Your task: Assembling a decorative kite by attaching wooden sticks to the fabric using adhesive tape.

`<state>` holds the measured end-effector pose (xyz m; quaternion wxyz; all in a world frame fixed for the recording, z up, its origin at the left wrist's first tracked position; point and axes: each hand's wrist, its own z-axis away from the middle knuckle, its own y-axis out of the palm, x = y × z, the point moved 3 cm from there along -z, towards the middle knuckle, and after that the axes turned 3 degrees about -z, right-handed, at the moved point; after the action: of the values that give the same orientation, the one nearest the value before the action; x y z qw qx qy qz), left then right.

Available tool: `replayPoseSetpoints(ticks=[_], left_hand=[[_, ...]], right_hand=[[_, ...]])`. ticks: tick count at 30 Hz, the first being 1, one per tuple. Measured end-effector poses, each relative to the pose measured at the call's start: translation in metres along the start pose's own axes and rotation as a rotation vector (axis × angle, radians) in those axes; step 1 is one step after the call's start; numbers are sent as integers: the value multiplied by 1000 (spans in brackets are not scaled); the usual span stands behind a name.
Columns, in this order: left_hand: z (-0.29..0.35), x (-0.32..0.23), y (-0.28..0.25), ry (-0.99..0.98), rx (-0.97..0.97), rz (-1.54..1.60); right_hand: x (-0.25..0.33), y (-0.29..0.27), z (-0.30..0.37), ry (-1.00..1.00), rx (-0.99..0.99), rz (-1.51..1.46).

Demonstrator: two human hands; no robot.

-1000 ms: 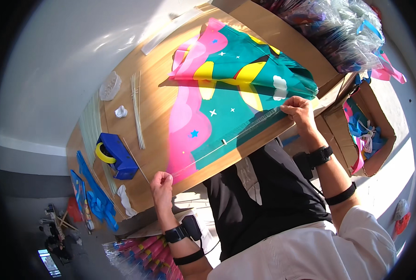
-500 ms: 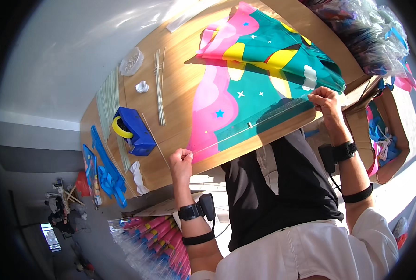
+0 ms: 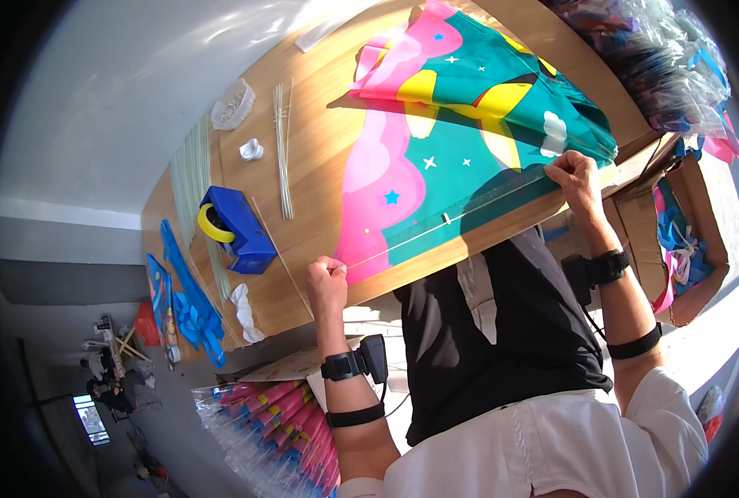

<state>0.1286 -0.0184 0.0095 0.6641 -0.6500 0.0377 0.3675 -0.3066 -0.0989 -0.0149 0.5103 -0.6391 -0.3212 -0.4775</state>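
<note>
A thin clear strip (image 3: 492,200), which looks like tape, stretches between my two hands along the near edge of a printed green and pink sheet (image 3: 456,183). My left hand (image 3: 328,282) pinches its left end beside the pink corner. At the other end, the fingers of my right hand (image 3: 578,178) are closed on it near the sheet's right side. About midway along the strip sits a small white piece (image 3: 446,219). The sheet's far part is folded over, with yellow shapes and a white cloud showing. Whether the strip touches the sheet all along cannot be made out.
On the table's left are a blue tape dispenser (image 3: 241,232), thin rods (image 3: 283,158), a clear tub (image 3: 233,105) and blue ribbons (image 3: 193,303). Bagged goods (image 3: 635,62) lie far right, above an open carton (image 3: 701,241). More packed bundles (image 3: 278,432) lie below left.
My left hand has shifted slightly right and away from me, its end of the strip with it. My right hand has moved slightly away from me. Both keep their pinch.
</note>
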Motion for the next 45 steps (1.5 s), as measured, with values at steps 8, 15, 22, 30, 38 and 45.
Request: replayPoseSetpoints(ticks=[8,15,22,30,38,45], left_hand=[[-5,11,6,14,-7,26],[-12,26,12,27,11,133],[-12,34,11,62,13,268],[-12,35,11,35,30,250],[-14,39,13,61,19,253],[-12,34,11,64,23,228]], right_hand=[[4,1,3,44,-37,13],[4,-1,6,1,-82,143],[9,7,13,-72,-116,240],[7,9,14,-99,-143,300],[5,11,16,-136,-153,321],[4,11,16,-135,-156,314]])
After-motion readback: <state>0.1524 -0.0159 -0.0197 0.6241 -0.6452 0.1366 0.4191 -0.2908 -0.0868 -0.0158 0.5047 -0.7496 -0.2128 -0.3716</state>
